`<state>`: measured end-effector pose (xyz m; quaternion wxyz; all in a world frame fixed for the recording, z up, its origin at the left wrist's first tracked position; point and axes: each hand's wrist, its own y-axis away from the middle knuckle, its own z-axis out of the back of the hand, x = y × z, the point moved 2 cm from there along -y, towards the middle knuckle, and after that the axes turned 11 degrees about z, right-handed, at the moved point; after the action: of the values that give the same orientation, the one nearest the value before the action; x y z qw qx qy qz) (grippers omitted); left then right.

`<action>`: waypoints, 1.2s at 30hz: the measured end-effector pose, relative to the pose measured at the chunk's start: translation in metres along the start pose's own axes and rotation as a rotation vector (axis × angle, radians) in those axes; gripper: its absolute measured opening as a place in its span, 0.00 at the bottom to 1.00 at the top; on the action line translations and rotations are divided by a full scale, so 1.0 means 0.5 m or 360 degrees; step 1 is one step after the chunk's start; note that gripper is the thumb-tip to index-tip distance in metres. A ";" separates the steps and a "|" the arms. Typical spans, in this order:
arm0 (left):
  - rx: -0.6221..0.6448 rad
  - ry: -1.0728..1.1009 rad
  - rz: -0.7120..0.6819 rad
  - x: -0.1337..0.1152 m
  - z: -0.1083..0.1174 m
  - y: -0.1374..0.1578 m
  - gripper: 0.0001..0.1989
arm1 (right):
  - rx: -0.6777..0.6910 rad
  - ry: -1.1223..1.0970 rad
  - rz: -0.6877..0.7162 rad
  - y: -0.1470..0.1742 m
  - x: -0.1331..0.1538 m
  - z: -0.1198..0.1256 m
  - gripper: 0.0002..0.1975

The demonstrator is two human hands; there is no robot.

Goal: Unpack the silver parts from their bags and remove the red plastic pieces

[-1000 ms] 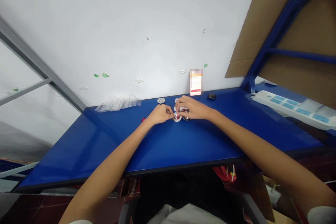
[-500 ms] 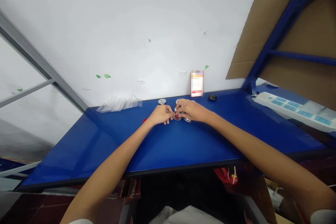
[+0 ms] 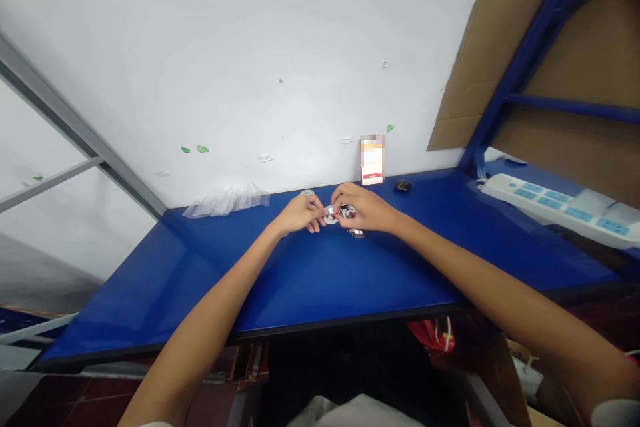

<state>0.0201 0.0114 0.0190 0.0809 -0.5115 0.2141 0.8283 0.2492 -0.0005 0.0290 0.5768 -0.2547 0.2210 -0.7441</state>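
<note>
A small shiny metal disc [image 3: 330, 215] is tilted up between my two hands over the blue table. My left hand [image 3: 301, 214] pinches its left edge with thumb and fingers. Closed at the disc's right side, my right hand [image 3: 364, 207] has a small red piece [image 3: 336, 215] at its fingertips, too small to name. Under and beside the right hand lie more shiny round discs [image 3: 357, 233], partly covered by the fingers. Behind my left hand a pale disc [image 3: 307, 193] shows only its upper part.
Clear plastic bags [image 3: 230, 201] lie fanned out at the back left of the blue table [image 3: 300, 287]. A lit phone [image 3: 371, 161] leans on the wall, with a small black object [image 3: 403, 186] beside it. A white power strip [image 3: 560, 203] stands at the right.
The disc between my hands has tipped up, showing more of its bright face. Both hands have shifted slightly, and the red item left of my left hand is out of sight.
</note>
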 end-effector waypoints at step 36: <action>-0.0924 -0.0263 0.0072 0.065 0.140 -0.081 0.14 | -0.0091 0.0003 -0.0273 0.005 -0.008 -0.023 0.02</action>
<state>-0.0375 0.0755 0.0061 -0.0700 -0.4393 -0.0275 0.8952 0.2444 0.0032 0.0181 0.5032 -0.2884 0.2200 -0.7843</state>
